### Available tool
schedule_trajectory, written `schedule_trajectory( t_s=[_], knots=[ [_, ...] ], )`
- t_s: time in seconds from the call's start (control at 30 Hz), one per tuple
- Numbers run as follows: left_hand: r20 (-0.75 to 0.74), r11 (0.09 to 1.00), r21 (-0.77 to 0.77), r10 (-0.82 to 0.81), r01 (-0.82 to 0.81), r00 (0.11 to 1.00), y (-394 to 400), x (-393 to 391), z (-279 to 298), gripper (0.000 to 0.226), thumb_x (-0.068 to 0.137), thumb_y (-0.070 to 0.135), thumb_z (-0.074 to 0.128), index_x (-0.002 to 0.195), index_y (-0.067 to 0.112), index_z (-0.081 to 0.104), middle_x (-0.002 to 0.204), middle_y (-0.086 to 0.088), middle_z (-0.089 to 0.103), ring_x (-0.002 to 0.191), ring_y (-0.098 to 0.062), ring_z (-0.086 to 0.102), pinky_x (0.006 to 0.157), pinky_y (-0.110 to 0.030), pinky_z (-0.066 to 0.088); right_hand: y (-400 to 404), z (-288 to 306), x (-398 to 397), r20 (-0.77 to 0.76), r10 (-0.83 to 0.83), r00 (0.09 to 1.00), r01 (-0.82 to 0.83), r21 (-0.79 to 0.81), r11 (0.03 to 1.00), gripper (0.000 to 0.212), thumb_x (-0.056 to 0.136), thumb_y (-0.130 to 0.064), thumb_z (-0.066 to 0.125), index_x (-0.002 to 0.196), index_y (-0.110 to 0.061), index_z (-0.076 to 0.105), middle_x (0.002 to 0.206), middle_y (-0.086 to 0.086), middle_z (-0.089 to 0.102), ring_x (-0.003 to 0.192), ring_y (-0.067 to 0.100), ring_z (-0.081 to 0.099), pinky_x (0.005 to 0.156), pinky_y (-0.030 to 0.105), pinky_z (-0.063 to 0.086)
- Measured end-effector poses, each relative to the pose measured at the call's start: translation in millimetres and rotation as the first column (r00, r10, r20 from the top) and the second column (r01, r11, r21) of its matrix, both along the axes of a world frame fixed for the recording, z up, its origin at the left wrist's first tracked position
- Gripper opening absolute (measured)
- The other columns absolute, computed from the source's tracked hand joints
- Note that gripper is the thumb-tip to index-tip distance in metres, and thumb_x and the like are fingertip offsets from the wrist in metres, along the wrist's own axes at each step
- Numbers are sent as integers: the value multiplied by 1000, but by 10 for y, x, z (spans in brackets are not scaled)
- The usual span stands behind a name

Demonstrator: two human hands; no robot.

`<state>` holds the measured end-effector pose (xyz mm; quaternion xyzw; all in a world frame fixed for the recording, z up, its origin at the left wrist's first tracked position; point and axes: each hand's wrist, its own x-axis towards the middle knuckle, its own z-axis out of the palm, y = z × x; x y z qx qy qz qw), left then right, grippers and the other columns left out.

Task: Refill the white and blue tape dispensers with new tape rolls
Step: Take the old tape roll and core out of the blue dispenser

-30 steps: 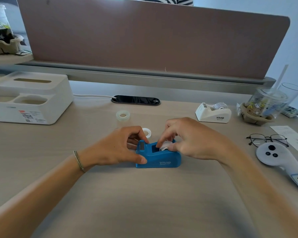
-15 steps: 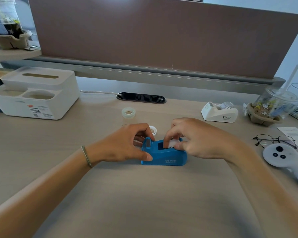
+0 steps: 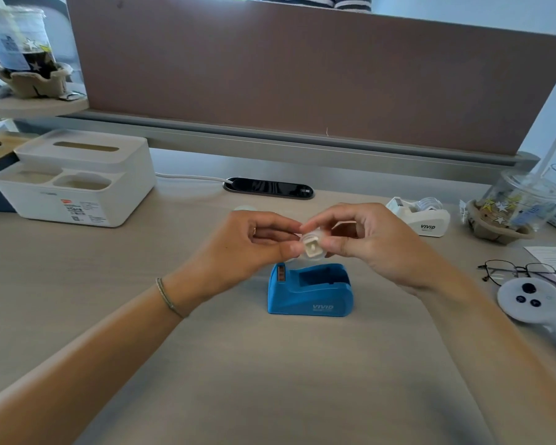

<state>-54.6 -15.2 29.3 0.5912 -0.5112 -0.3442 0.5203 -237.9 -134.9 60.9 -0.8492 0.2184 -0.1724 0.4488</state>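
The blue tape dispenser stands on the desk in front of me, its roll well empty. Just above it both hands pinch a small clear tape roll on a white spindle. My left hand grips it from the left, my right hand from the right. The white tape dispenser sits at the back right with a roll in it. Another clear roll peeks out behind my left hand.
A white organiser box stands at the back left. Glasses, a white controller, a paper sheet and a plastic cup in a cardboard holder crowd the right side. A brown divider panel closes off the back.
Both hands have lifted off the blue dispenser, taking the spindle with its roll out of the well and holding it above. The view has shifted slightly.
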Motion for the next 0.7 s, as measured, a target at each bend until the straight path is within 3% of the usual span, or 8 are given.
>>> schedule_trajectory(
  t_s=[0.1,0.17,0.37,0.5,0.7],
  knots=[
    [-97,998,17,63,-62,993,7,-13,36,18,82,7,77,99,16,77,92,-4,81,84,-19,78,72,-23,61,54,-34,62,64,-45,997,42,48,998,25,94,-8,68,107,-26,79,100,8,73,95,23,71,84,33,63],
    [-139,993,28,114,-111,984,5,3,30,14,83,6,77,95,14,78,89,-8,81,85,-26,78,77,-30,63,96,-53,89,75,-67,995,64,38,997,24,92,-10,72,107,-28,79,94,4,70,92,24,70,85,36,63],
    [-238,994,88,86,-67,967,13,8,39,24,87,8,73,111,7,76,104,-14,78,97,-29,76,80,-29,63,200,-105,157,117,-145,982,154,-68,986,31,83,-16,82,111,-28,76,99,-3,69,88,16,71,84,34,63],
    [-362,991,122,93,-52,928,17,26,46,25,87,11,72,110,6,75,109,-18,76,102,-29,75,81,-30,62,278,-131,195,207,-161,965,226,-345,911,33,86,-22,81,117,-28,73,105,-9,64,96,9,66,80,19,59],
    [-583,991,134,88,-11,808,17,31,49,30,83,11,70,113,8,67,107,-18,74,96,-25,71,90,-35,58,288,-223,197,277,-82,957,230,-557,798,25,89,-26,79,112,-17,76,103,-2,67,88,8,62,75,27,55]
  ],
)
